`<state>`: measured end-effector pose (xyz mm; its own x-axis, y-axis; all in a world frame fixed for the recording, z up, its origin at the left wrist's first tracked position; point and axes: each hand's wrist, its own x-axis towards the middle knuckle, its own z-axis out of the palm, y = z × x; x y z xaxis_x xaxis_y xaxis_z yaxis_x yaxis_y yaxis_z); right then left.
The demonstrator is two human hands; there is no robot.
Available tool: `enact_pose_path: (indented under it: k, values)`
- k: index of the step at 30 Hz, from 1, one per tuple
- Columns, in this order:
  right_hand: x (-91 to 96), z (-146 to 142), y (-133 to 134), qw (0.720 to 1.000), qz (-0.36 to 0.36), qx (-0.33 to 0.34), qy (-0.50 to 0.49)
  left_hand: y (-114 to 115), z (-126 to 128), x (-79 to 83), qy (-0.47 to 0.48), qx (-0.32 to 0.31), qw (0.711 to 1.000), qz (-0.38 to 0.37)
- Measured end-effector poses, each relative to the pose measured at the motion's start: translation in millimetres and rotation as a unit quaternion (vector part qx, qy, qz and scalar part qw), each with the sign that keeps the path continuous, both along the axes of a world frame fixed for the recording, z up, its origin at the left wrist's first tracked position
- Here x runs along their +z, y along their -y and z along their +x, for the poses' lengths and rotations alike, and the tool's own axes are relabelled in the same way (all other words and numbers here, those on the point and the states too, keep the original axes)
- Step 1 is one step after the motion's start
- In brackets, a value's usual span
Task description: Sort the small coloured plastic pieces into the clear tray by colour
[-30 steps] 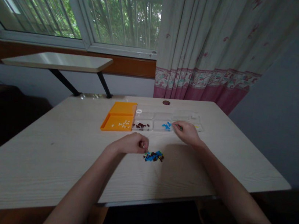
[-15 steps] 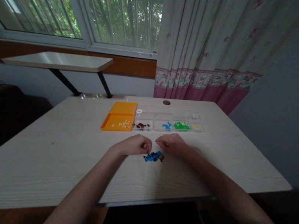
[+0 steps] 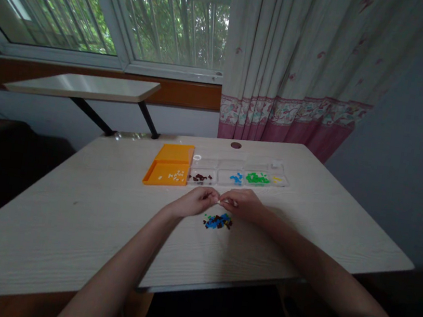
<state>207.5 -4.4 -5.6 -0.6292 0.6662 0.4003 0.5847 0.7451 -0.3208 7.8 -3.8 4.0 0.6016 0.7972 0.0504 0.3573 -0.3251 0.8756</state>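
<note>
A small pile of mixed beads, blue, dark and green, lies on the pale wooden table. My left hand and my right hand meet just behind the pile, fingertips pinched together around a tiny pale piece I cannot make out. Further back stands a clear compartment box with dark red, blue, green and yellow beads in separate cells. Its orange lid lies open to the left with several white beads in it.
A window and a floral curtain stand behind the table. A narrow shelf on black brackets juts out at the back left. The table's right edge drops off near a grey wall.
My right hand came back from the green cell of the box to the pile. My left hand lifted off the pile's left side, and both hands' fingertips now meet.
</note>
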Motion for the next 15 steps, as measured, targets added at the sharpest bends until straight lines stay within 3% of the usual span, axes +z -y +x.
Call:
enact_pose_path:
  k: [4,8,15]
  values:
    - [1.4,-1.3,-1.3,0.997,-0.051,-0.026,-0.057,-1.2,4.0,1.1,0.066,0.041,0.997,-0.026]
    - [0.5,-3.5,-4.3,0.977,-0.147,-0.064,-0.138,0.2,5.2,4.4,0.086,0.071,0.994,-0.012]
    - [1.2,-6.9,-5.6,0.937,-0.278,-0.042,-0.208,4.6,5.4,7.0,0.009,0.117,0.981,0.157]
